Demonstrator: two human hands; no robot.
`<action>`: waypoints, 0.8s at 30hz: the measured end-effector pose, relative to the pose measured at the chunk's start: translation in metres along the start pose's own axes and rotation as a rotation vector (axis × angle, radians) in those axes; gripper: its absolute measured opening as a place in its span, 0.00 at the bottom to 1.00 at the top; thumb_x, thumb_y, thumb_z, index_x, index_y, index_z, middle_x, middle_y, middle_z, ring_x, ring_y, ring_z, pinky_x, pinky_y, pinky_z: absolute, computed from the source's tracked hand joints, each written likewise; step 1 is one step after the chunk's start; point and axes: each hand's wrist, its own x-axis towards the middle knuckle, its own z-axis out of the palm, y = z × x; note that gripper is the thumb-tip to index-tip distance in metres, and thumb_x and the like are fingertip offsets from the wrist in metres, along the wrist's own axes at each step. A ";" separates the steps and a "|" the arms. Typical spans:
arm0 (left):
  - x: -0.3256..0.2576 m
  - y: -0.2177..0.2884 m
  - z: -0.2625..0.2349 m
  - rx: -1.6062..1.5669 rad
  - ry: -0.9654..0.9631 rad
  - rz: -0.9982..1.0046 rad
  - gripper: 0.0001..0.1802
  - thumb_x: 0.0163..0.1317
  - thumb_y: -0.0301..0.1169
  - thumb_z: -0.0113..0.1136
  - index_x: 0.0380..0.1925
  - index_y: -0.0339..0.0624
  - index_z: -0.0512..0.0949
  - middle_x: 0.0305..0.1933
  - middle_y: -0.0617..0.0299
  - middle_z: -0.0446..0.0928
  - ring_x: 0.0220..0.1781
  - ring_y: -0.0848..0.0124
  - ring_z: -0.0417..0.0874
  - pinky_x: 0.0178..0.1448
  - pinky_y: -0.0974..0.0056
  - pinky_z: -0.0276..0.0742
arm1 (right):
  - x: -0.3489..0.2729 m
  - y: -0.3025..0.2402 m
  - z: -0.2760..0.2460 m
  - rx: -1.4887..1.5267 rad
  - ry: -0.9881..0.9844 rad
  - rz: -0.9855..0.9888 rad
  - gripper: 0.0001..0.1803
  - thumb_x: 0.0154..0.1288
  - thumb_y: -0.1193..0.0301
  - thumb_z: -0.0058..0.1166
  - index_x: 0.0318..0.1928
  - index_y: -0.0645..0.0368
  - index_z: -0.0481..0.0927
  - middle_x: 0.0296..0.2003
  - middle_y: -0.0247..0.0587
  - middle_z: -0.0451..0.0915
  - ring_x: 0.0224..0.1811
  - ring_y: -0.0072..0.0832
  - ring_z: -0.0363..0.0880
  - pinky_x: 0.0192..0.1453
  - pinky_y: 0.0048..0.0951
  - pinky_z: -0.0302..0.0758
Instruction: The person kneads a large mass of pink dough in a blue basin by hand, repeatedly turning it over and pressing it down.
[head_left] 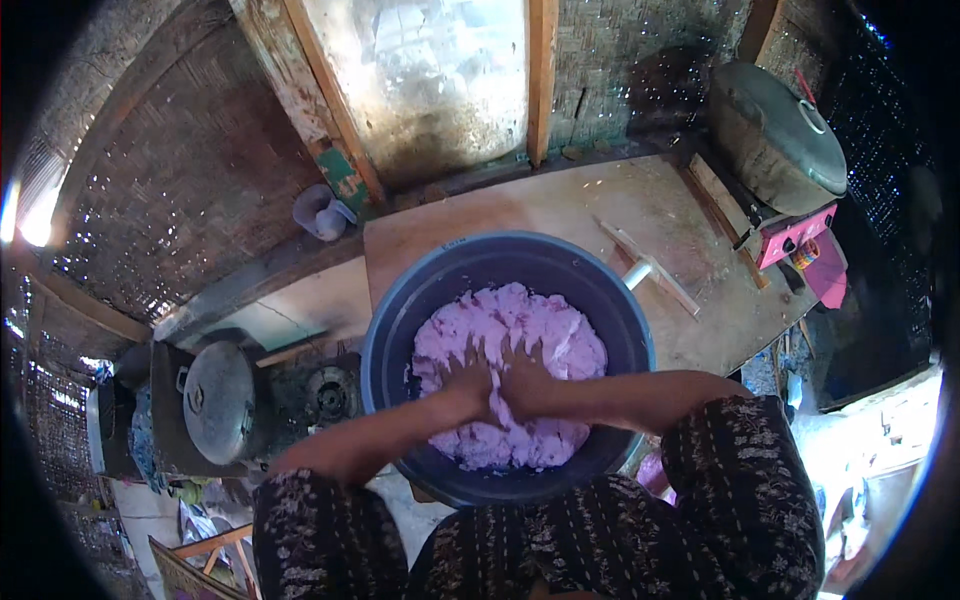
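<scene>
Your left hand (466,388) and right hand (527,386) press side by side, fingers spread, into pink dough (515,308) inside the tub (377,350), by the desk's (520,208) left edge. It looks soft, probably heavy; scoop from beneath.

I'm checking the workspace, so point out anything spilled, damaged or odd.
The surroundings look worn: light specks pierce the woven wall, suggesting gaps, and the wooden post beside the stained pane has patchy paint. The pink mass under the left hand and right hand lies inside the tub; no spill stands out.
</scene>
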 end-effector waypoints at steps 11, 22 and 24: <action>0.073 -0.064 0.029 -0.495 0.657 0.161 0.18 0.55 0.25 0.52 0.48 0.38 0.72 0.44 0.41 0.77 0.46 0.47 0.79 0.48 0.50 0.75 | 0.066 0.027 0.007 0.430 0.496 0.108 0.32 0.43 0.70 0.63 0.52 0.61 0.70 0.39 0.53 0.80 0.39 0.46 0.82 0.43 0.44 0.77; -0.043 -0.062 -0.038 -0.148 0.374 0.317 0.52 0.42 0.42 0.71 0.67 0.42 0.54 0.65 0.39 0.60 0.64 0.44 0.66 0.64 0.43 0.64 | -0.039 0.068 -0.024 0.442 0.205 0.077 0.40 0.56 0.53 0.60 0.62 0.63 0.63 0.49 0.57 0.76 0.53 0.48 0.74 0.60 0.43 0.68; -0.028 -0.072 -0.056 -0.373 0.427 0.429 0.43 0.47 0.43 0.67 0.63 0.41 0.62 0.60 0.41 0.67 0.61 0.48 0.70 0.63 0.50 0.66 | -0.019 0.103 -0.015 0.747 0.107 0.236 0.38 0.61 0.47 0.53 0.61 0.63 0.66 0.47 0.55 0.77 0.50 0.46 0.76 0.59 0.43 0.69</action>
